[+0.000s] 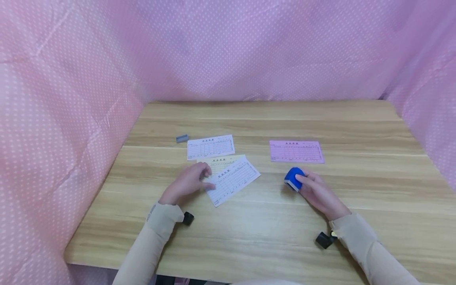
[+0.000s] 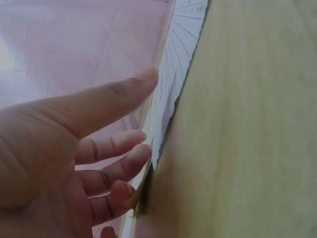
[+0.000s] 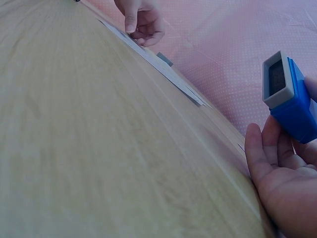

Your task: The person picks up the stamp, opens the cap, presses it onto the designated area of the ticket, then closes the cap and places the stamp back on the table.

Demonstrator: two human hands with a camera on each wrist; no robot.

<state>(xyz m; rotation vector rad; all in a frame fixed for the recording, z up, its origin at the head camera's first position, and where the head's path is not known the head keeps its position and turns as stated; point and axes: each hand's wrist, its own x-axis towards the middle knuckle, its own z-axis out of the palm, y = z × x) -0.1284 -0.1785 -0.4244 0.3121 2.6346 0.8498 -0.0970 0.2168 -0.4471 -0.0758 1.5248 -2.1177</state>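
My right hand grips a blue stamp with a pale grey base, held over the table at right of centre. In the right wrist view the stamp is tilted so its dark underside shows inside the grey frame. At left of centre, my left hand is at a white printed slip and a pale yellow slip partly beneath it. Its thumb overlaps the white slip's left end; the other fingers are loosely bent at the yellow slip, with a gap between thumb and fingers in the left wrist view.
Another white slip lies behind the overlapping pair, with a small grey-blue block at its left. A pink slip rests behind the stamp. Pink dotted cloth hangs around the wooden table.
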